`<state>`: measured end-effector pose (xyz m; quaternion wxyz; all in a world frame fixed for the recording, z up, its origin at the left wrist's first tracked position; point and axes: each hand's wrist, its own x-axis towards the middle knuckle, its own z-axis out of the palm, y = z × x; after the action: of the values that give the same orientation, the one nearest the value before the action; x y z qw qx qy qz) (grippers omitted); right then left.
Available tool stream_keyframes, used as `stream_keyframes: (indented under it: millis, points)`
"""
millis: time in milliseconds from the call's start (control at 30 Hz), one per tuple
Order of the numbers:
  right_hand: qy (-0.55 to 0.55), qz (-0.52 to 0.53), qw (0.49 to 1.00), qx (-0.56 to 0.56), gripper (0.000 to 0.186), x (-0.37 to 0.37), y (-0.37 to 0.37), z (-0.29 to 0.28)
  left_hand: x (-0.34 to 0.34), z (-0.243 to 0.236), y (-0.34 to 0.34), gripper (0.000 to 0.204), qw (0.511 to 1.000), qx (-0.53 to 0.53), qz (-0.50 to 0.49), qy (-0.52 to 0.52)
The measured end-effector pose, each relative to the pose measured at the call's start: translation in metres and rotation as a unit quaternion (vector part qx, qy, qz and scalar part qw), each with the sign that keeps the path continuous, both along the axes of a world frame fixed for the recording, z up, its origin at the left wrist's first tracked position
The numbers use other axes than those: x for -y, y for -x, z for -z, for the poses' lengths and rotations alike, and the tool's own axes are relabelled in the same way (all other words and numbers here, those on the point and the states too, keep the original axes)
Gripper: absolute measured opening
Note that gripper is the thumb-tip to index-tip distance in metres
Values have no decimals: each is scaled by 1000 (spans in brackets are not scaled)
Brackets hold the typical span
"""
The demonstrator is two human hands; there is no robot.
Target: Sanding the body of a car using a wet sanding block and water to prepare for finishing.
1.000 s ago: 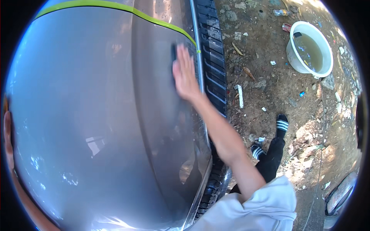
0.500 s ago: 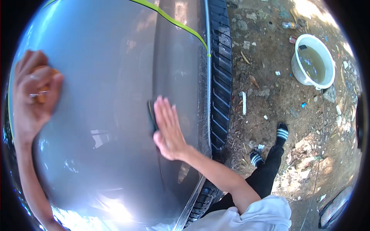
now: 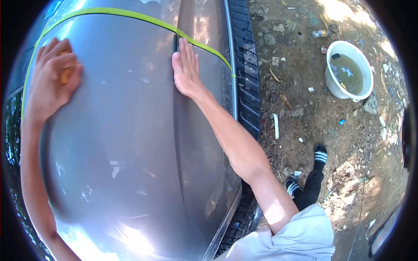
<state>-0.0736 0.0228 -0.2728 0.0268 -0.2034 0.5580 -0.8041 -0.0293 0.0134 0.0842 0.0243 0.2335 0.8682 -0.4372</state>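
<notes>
A grey curved car body panel (image 3: 122,108) fills the left half, crossed by a lime-green tape strip (image 3: 130,17). At its upper left, my left hand (image 3: 54,76) is closed around an orange object (image 3: 66,75), possibly a sponge, mostly hidden by the fingers. My right hand (image 3: 187,67) lies nearly flat on the panel just below the tape, fingers stretched out over a dark, thin pad (image 3: 175,44) that is largely covered by them.
A black ridged trim strip (image 3: 247,74) runs along the panel's right side. On littered dirt ground stands a white tub of murky water (image 3: 349,69), with a plastic bottle (image 3: 320,33) behind it. My sandalled feet (image 3: 320,154) and a dark cable on the ground are at the right.
My right hand went down the panel, then back up to the tape. My left hand rose from the far left edge into view and moved slightly up and right with the orange object.
</notes>
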Motion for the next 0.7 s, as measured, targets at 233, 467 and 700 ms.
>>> stream_keyframes:
  millis: [233,467,700]
  points:
    - [-16,-10,999,-40,68,1,4,2,11,-20,-4,17,998,-14,-23,-52]
    - [34,2,996,-87,67,7,-4,-2,18,-31,-5,13,999,4,-14,-48]
    - [-46,36,995,-77,67,16,31,51,59,-60,-31,10,995,-26,-83,-42]
